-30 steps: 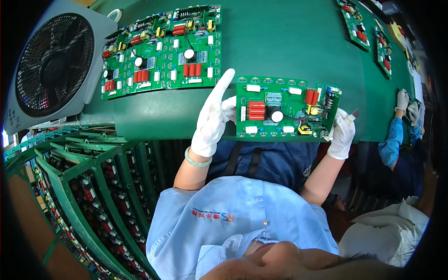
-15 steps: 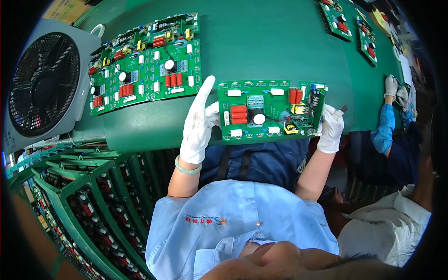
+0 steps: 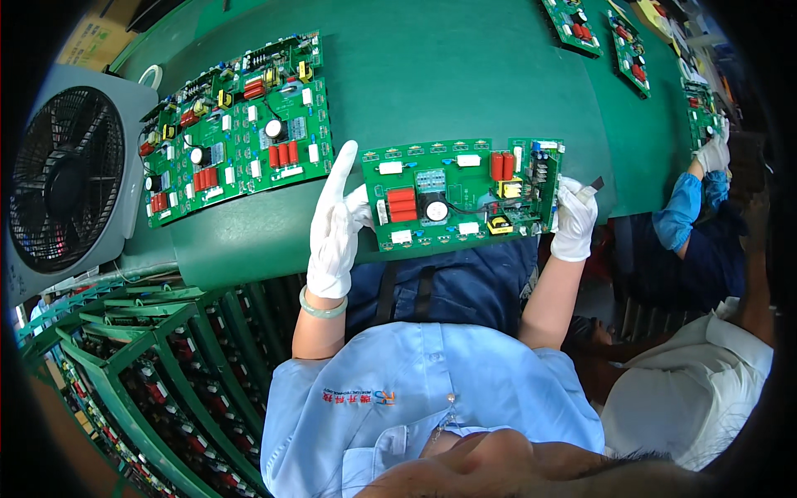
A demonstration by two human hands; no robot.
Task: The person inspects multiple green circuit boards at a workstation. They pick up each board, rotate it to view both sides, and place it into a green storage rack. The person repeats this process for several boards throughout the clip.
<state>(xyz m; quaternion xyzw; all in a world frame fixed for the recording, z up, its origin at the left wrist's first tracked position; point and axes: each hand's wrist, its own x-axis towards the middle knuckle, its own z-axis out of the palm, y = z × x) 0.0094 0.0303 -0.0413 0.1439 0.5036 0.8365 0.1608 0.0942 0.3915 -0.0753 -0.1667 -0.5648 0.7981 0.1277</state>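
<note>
1. Circuit board (image 3: 465, 195): held component side up at the worktop's near edge, between the hands; level support at both ends probably best limits flexing.
2. Left hand (image 3: 334, 241): at the board's left edge, one digit extended upward off it; the tucked fingers are hidden, so their grip cannot be told.
3. Right hand (image 3: 574, 220): grasps the right edge beside the upright side board (image 3: 550, 187); a dark-tipped item (image 3: 598, 183) projects from it, best kept angled away from components.
4. Worktop (image 3: 440, 91): carries further boards (image 3: 241, 137), left; ample clearance seems prudent.

light-blue shirt (image 3: 481, 373) with small chest emblem (image 3: 383, 398), white gloves (image 3: 330, 257), pale green left-wrist bangle (image 3: 323, 310)
</note>
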